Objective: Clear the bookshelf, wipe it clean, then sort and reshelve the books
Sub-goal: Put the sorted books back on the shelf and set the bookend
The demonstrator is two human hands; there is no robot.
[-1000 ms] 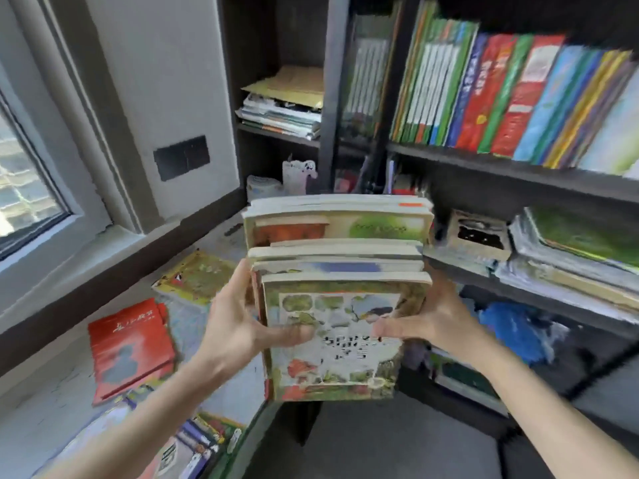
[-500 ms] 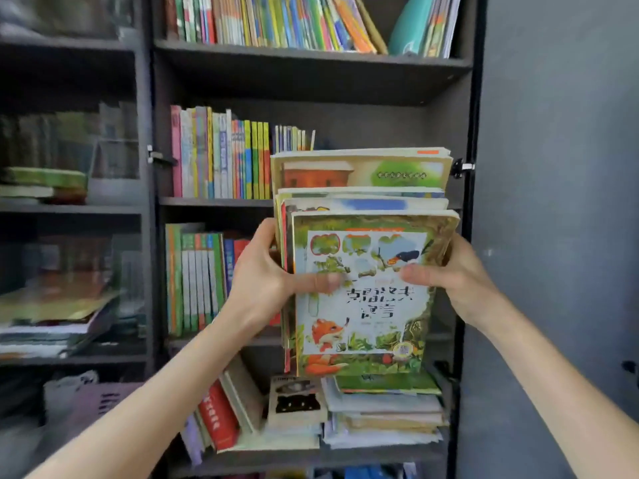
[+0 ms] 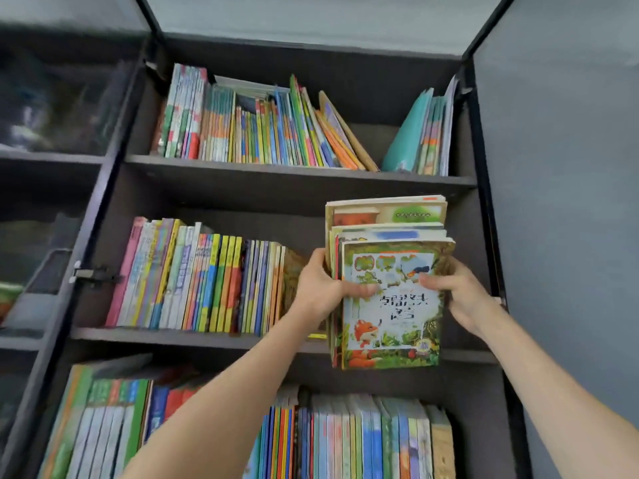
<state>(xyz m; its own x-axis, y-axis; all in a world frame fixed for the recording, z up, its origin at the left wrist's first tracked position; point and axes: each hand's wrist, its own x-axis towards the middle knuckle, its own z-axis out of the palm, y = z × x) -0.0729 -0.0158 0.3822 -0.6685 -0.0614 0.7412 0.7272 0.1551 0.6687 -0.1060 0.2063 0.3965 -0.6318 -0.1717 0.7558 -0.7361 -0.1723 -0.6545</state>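
Lifted higher than half a second ago, the stack of books [image 3: 390, 305] sits at three o'clock. The left hand [image 3: 321, 288] and right hand [image 3: 463, 292] each grip an edge, thumbs curled over the cover. Behind is the middle shelf [image 3: 173, 335], with a row of books [image 3: 193, 281] upright at nine o'clock.

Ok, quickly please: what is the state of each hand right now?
Left hand: holding the stack of picture books, at its left edge.
Right hand: holding the same stack, at its right edge.
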